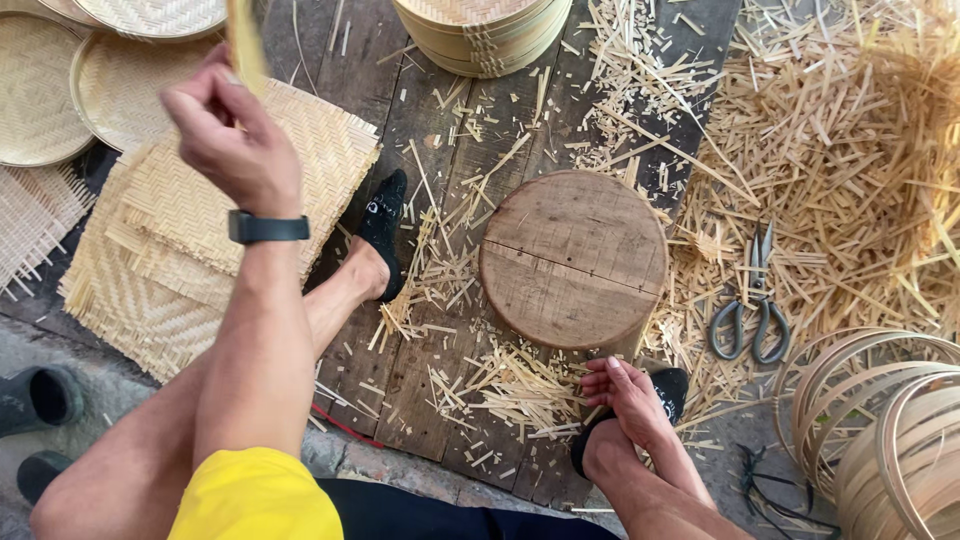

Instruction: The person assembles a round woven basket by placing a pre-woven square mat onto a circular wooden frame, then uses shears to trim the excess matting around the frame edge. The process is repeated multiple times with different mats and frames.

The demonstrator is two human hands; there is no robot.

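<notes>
left hand (225, 135) gripping 1 bamboo strip (245, 45), right hand (625, 395) open w/ 1 round wood block (573, 258) & 1 scissors (752, 300) near.

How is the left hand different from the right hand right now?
The left hand is raised high above the woven mats, pinching a thin bamboo strip; the right hand is down low by the round wooden block, resting near a black shoe. The left wrist wears a dark watch; the right wrist is bare. Both hands are bare.
</notes>
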